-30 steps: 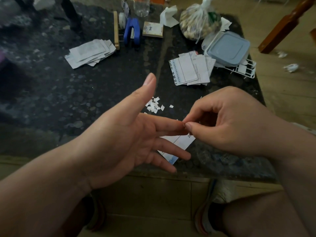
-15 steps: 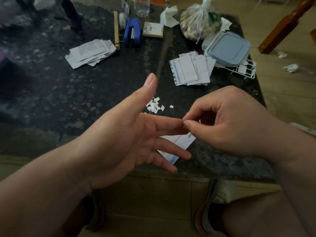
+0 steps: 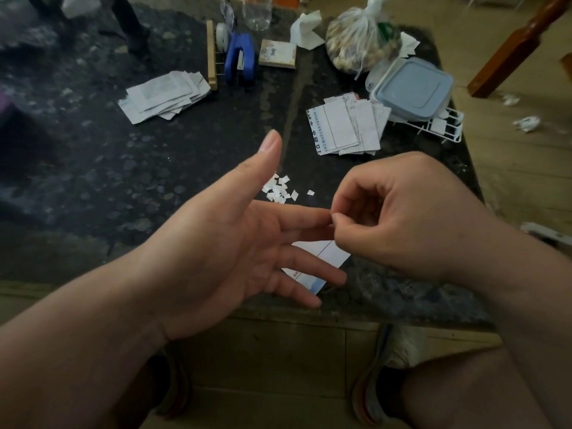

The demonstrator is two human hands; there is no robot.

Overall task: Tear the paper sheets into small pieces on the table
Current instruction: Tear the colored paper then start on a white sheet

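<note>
Little has moved since a second ago: our right hand [image 3: 402,218] has edged its pinch slightly up at the left forefinger's tip. Our left hand [image 3: 216,258] lies spread, thumb raised, holding nothing. The right's thumb and forefinger meet, and we cannot tell whether a scrap sits between them. The white part-torn printed paper sheet [image 3: 328,253] lies on the dark speckled stone table [image 3: 123,181] under the left fingers, near the small heap of white torn pieces [image 3: 280,188]. We judge ourselves between tears; next, both hands must pinch that sheet again.
</note>
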